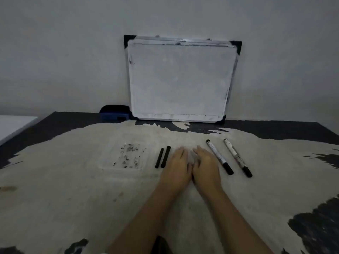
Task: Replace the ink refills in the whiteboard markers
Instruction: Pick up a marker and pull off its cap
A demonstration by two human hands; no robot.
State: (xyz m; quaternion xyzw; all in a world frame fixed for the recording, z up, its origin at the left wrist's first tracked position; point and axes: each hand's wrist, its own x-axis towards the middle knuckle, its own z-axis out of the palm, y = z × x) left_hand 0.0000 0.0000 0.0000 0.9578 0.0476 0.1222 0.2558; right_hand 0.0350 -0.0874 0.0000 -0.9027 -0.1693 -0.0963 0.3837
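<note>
Two whiteboard markers with white barrels and black caps lie side by side on the table, one (219,157) nearer my hands and one (237,158) further right. Two black ink refills (159,158) (165,157) lie parallel just left of my hands. My left hand (177,166) and my right hand (205,166) rest flat on the table between the refills and the markers, palms down, thumbs touching, holding nothing.
A small whiteboard (180,79) leans on the wall at the back of the worn table (73,189). A blue eraser (114,112) sits left of it. A clear plastic tray (126,155) with dark smudges lies left of the refills.
</note>
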